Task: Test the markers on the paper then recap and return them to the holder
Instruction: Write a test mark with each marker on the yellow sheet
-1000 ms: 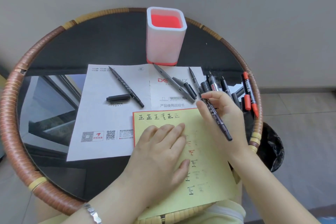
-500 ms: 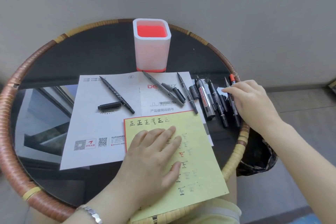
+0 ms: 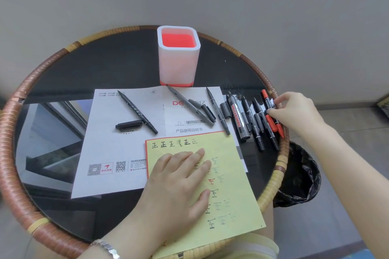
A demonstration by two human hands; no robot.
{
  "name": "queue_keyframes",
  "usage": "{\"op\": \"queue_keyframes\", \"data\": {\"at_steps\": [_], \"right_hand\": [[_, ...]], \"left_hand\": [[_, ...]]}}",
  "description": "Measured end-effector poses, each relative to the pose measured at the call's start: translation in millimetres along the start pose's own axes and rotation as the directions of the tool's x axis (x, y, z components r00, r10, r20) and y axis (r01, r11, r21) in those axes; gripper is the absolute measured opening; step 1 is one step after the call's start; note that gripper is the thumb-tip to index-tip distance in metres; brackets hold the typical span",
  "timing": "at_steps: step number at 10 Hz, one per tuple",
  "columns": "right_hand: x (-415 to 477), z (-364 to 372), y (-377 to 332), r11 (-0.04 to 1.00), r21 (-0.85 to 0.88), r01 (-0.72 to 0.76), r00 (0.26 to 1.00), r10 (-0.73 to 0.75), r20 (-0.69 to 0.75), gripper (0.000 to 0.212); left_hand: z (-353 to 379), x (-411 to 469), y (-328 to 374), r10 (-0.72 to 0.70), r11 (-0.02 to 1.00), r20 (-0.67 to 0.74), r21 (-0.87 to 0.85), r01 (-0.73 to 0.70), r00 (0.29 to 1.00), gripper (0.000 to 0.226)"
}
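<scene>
Red marker (image 3: 273,123) lies pinched in right hand (image 3: 294,111) beside table rim (image 3: 284,149).

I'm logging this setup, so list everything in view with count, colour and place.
table: one, black glass with rattan rim.
holder: one, white, red inside, far edge.
instruction sheet: one, white, centre.
yellow paper: one, written on, overlapping sheet's near corner.
grey marker: one, on sheet.
black markers: four slim, two on sheet, two near right rim.
whiteboard marker: one, black, right of sheet.
red marker: one, by right rim.
loose caps: several, black, among markers.
bin bag: one, black, beyond right rim.
left hand: flat on yellow paper.
right hand: pinching red marker.
</scene>
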State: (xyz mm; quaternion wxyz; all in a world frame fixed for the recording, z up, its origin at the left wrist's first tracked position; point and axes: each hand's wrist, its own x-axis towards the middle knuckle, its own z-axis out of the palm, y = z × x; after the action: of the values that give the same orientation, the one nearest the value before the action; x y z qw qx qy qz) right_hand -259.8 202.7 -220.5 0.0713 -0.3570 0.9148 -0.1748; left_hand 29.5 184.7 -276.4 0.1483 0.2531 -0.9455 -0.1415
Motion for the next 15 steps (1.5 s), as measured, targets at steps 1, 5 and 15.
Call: {"op": "queue_keyframes", "data": {"at_steps": [1, 5, 15], "right_hand": [[2.3, 3.1, -2.8, 1.000, 0.001, -0.025, 0.999, 0.025, -0.027, 0.031], [-41.3, -18.7, -38.8, 0.927, 0.201, 0.318, 0.942, -0.284, -0.181, 0.010], [-92.5, 82.6, -81.9, 0.604, 0.776, 0.181, 0.977, -0.020, -0.212, 0.034]], "left_hand": [[0.8, -0.1, -0.3, 0.002, 1.000, -0.005, 0.000, -0.002, 1.000, 0.048], [4.0, -0.3, -1.4, 0.013, 1.000, -0.028, 0.002, -0.013, 1.000, 0.048], [4.6, -0.7, -1.2, 0.001, 1.000, -0.050, -0.025, -0.002, 0.999, 0.047]]}}
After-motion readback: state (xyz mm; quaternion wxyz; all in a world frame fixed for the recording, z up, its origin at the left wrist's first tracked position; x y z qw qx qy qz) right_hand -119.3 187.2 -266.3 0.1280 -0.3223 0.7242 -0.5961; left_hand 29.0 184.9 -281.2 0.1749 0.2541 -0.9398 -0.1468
